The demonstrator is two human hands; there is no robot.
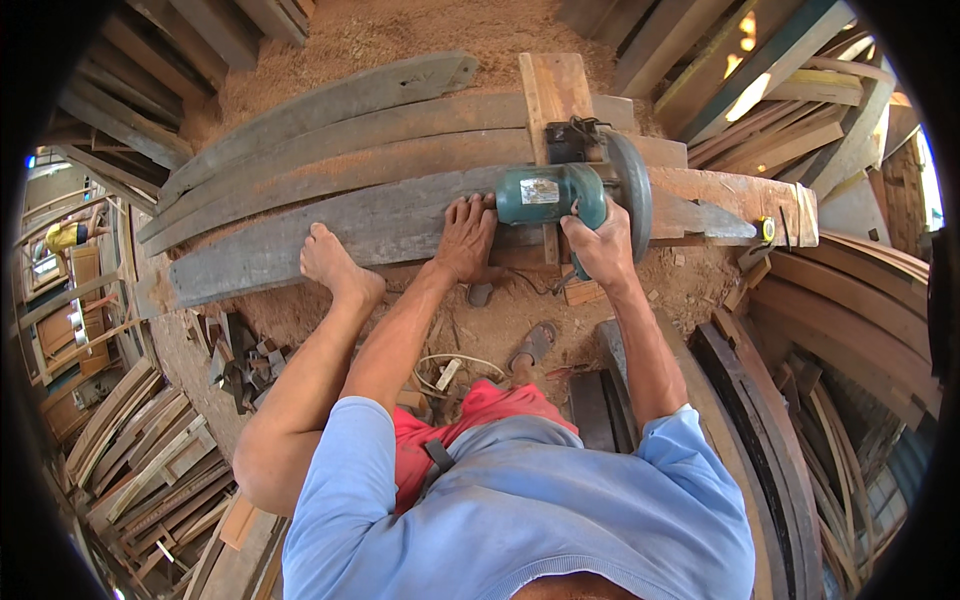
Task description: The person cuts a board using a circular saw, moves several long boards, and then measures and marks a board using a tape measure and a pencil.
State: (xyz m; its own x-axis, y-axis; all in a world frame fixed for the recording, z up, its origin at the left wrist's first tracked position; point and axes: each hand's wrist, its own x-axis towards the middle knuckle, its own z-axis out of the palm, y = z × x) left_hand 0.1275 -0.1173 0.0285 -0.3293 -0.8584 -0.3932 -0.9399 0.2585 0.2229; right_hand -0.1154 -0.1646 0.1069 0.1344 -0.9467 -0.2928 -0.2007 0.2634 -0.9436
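Note:
My right hand [600,243] is closed round the rear handle of a green circular saw [540,195]. The saw's round grey guard [630,190] faces right, and its underside is hidden. My left hand [467,240] lies with its fingers stretched over a weathered grey plank [390,215], close against the left end of the saw's motor. That curved plank runs from left to right, and my bare left foot [340,268] presses on its near edge. A short light board [556,85] lies crosswise under the saw, across the planks.
More curved planks [400,115] lie side by side beyond. A yellow tape measure [768,230] sits on a reddish beam [740,187] at the right. Timber stacks [140,440] stand around, with offcuts [245,365] at the left. Sawdust [400,30] covers the ground. A sandal [535,343] shows below.

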